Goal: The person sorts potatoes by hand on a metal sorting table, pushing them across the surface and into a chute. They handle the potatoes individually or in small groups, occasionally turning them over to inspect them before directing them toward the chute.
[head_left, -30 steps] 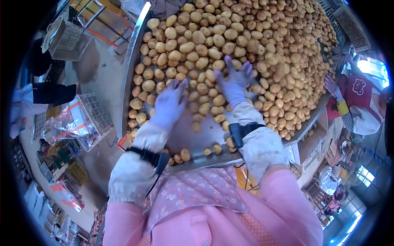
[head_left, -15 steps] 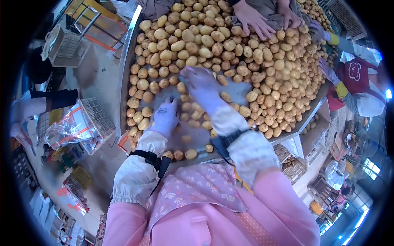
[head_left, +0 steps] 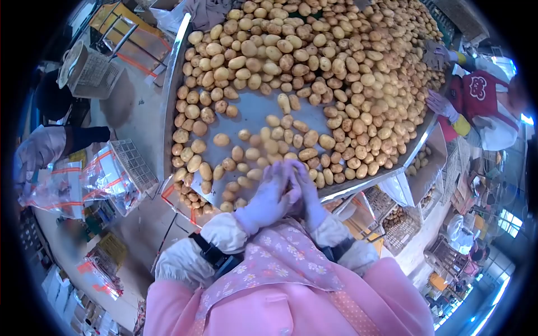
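Note:
A big heap of yellow potatoes [head_left: 314, 61] covers the far and right part of a metal table [head_left: 249, 112]. Loose potatoes [head_left: 269, 147] lie scattered on the near part. Both my hands wear pale lavender gloves and are pressed together at the table's near edge. My left hand [head_left: 268, 197] cups against my right hand [head_left: 305, 187], with the fingertips touching the nearest potatoes. Whatever lies between the palms is hidden.
A crate of potatoes [head_left: 190, 197] sits below the table's near-left corner. At the left, a person's gloved hand [head_left: 39, 147] holds clear plastic bags [head_left: 103, 175] beside a wire basket [head_left: 134, 163]. A co-worker in a red apron [head_left: 482, 98] reaches the heap from the right.
My hands pulled back from the heap to the near edge and came together. Potatoes were drawn toward me onto the bare metal. The bare hands at the far side are gone from view.

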`<action>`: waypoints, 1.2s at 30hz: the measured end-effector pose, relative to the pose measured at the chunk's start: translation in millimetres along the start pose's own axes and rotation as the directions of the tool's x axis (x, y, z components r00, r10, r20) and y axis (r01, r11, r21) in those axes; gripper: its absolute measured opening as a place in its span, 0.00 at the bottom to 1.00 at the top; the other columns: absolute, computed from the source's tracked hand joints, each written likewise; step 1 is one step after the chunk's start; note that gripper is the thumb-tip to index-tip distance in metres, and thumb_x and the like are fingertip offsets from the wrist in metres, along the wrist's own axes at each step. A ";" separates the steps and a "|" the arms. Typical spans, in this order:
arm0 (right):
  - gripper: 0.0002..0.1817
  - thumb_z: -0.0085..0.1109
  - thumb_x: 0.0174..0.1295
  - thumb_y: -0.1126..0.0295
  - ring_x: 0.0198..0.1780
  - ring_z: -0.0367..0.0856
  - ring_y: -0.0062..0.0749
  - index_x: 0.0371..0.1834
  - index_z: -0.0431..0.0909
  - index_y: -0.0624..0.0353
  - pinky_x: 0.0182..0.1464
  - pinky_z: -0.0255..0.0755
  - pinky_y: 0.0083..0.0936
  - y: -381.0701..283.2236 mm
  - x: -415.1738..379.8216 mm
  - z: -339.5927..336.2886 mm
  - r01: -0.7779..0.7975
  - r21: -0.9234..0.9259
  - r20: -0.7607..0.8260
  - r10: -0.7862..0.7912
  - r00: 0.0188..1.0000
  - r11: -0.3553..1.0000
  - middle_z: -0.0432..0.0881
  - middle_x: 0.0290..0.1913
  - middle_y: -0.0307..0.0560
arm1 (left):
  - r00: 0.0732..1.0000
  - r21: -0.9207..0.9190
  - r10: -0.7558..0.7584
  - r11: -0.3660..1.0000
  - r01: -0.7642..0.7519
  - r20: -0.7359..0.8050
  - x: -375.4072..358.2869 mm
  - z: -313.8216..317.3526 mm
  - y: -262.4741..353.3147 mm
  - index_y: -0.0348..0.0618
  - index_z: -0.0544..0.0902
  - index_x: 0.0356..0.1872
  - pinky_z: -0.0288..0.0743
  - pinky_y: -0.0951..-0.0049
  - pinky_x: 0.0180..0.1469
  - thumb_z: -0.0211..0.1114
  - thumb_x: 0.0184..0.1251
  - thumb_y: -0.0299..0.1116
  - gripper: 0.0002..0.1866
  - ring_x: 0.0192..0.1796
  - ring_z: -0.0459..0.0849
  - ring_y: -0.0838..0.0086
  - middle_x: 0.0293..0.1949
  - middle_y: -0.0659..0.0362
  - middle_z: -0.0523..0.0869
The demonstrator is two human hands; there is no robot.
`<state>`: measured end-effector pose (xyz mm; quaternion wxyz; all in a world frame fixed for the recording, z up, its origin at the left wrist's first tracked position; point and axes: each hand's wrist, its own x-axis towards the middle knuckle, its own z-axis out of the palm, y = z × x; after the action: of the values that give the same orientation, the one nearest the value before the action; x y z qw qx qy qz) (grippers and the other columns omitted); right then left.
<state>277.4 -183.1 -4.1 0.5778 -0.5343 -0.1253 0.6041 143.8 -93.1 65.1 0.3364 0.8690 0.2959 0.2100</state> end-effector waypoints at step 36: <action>0.20 0.55 0.73 0.58 0.58 0.82 0.48 0.64 0.75 0.52 0.57 0.77 0.42 -41.6 59.9 22.4 0.336 -0.919 0.261 -0.323 0.910 0.205 0.81 0.61 0.50 | 0.616 -0.507 -0.788 0.521 0.687 0.024 -19.2 -65.9 -85.0 0.35 0.77 0.66 0.80 0.62 0.56 0.56 0.80 0.35 0.20 0.55 0.86 0.64 0.57 0.51 0.85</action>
<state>297.4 -110.3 6.8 0.2590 -0.7278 -0.5724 0.2750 60.7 -24.4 46.8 0.5592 0.5233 0.6108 0.2011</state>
